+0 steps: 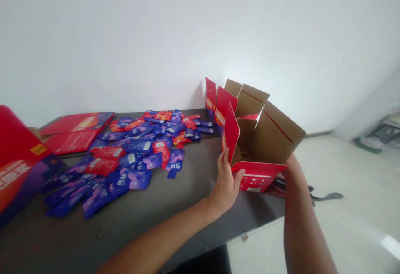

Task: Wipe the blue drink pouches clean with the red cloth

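Our forearms (165,236) at 7 and 5 o'clock; left hand (227,180) grips open red box (265,140), 4 o'clock; right hand (292,163) mostly hidden, grip can't tell. Packets (133,145) at 8 o'clock, tabletop (190,182).

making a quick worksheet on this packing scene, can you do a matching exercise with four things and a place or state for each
Things:
1. left hand
2. right hand
3. held box
4. blue and red pouches

Places and states:
A. heaped on the table
B. partly hidden, at the box's right side
C. top flaps standing open
D. at the box's near left corner

Pairs: 1-D, 2-B, 3-C, 4-A
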`<state>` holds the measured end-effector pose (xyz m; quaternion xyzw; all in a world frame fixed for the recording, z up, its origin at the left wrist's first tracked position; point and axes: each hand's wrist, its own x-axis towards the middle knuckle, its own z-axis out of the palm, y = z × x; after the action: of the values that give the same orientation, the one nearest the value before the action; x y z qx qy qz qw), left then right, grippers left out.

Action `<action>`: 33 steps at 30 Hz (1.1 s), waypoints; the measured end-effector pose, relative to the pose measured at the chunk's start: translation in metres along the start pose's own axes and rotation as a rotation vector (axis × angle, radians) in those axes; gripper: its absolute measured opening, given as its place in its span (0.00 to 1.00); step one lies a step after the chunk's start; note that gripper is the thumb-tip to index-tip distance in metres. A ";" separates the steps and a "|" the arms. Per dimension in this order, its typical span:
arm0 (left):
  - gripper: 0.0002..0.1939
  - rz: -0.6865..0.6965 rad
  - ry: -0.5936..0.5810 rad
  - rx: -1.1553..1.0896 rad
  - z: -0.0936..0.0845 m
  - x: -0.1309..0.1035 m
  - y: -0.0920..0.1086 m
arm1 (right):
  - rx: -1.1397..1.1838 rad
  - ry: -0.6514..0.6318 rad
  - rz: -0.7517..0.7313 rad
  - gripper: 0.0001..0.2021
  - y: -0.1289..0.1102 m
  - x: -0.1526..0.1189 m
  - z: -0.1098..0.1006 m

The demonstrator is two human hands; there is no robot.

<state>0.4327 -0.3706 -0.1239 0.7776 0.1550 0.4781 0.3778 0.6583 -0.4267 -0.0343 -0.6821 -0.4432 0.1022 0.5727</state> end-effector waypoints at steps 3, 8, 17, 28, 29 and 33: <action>0.35 -0.016 0.025 -0.014 0.013 0.010 0.001 | -0.094 0.070 -0.009 0.11 0.014 -0.003 -0.007; 0.35 -0.051 0.064 -0.028 0.027 0.012 -0.005 | -0.262 0.128 -0.023 0.21 0.005 -0.026 -0.010; 0.33 -0.058 0.099 0.000 0.028 0.009 -0.011 | -1.052 -0.100 0.247 0.51 0.046 -0.103 -0.053; 0.32 -0.047 0.098 0.013 0.031 0.005 -0.001 | -1.064 -0.316 0.121 0.24 0.069 -0.127 -0.091; 0.32 -0.047 0.095 0.018 0.032 0.003 0.001 | -1.037 -0.332 0.115 0.23 0.069 -0.131 -0.097; 0.30 -0.035 0.081 0.035 0.038 -0.007 0.013 | -0.922 -0.344 0.091 0.19 0.061 -0.147 -0.111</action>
<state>0.4608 -0.4004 -0.1288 0.7613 0.1921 0.4997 0.3658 0.6741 -0.6066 -0.1060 -0.8563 -0.5002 0.0314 0.1247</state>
